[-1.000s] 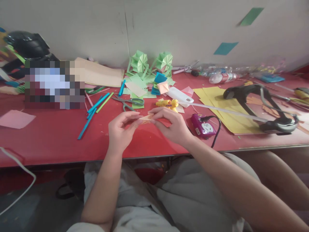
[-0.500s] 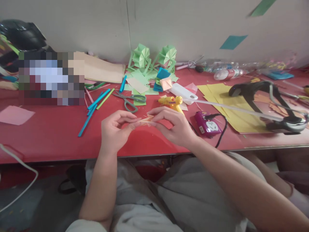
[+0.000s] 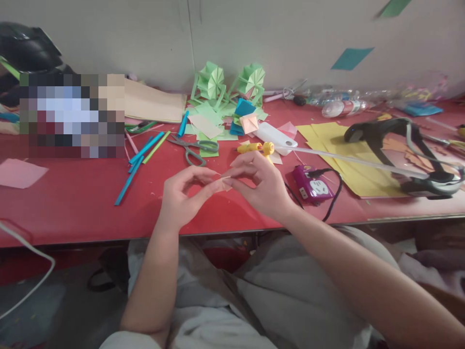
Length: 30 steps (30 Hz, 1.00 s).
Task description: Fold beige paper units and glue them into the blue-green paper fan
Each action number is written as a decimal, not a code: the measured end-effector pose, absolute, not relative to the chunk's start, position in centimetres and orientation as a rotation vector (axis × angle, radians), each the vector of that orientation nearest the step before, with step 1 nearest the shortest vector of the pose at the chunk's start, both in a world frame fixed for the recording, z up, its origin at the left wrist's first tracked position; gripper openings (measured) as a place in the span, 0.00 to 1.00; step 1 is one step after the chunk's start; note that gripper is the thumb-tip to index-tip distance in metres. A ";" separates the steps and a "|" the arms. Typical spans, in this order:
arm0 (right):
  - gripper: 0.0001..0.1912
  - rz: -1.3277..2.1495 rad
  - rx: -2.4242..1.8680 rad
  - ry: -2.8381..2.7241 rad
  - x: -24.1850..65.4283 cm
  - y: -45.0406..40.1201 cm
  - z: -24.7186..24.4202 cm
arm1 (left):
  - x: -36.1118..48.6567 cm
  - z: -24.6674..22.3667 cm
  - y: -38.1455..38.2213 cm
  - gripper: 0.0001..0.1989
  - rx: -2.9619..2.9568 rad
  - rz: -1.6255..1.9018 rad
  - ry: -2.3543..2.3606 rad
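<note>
Pale paper piece [image 3: 225,183], head view: judged mid-shaping, partly hidden by fingers; amount left, cannot tell. Beyond scissors [image 3: 198,147]: two green paper forms [image 3: 211,80] standing, seemingly complete. Paper on near side of scissors, between both hands' fingertips; pinched by left hand [image 3: 187,194] and right hand [image 3: 264,186], thumbs nearly meeting.

Pinching small pale paper [image 3: 225,184] in left hand [image 3: 181,195] and right hand [image 3: 264,188], with scissors [image 3: 188,144] beyond the grip and purple socket block [image 3: 312,185] to its right.
</note>
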State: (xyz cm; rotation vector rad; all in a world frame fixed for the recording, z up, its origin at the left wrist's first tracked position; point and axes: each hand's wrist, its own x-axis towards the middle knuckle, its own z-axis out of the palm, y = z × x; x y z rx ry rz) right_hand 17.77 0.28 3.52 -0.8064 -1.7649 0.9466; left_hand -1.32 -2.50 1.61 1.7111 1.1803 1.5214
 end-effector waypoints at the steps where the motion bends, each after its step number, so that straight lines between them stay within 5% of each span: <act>1: 0.15 0.961 -0.802 -1.774 17.8 0.3 3.5 | -1.3 1.6 -2.5 0.06 1.745 1.526 1.175; 7: 0.12 0.991 -0.793 -1.889 17.8 0.9 3.4 | -1.3 1.2 -2.3 0.05 1.864 1.646 1.299; 14: 0.07 0.591 -0.882 -1.957 18.1 1.4 3.6 | -1.3 1.3 -2.0 0.10 2.016 1.608 1.227; 23: 0.11 1.092 -0.832 -1.774 18.1 0.8 4.1 | -1.3 1.2 -2.2 0.03 1.981 1.591 1.166; 30: 0.15 1.138 -0.826 -1.736 17.6 1.0 2.7 | -1.0 0.5 -1.6 0.17 1.590 1.582 1.140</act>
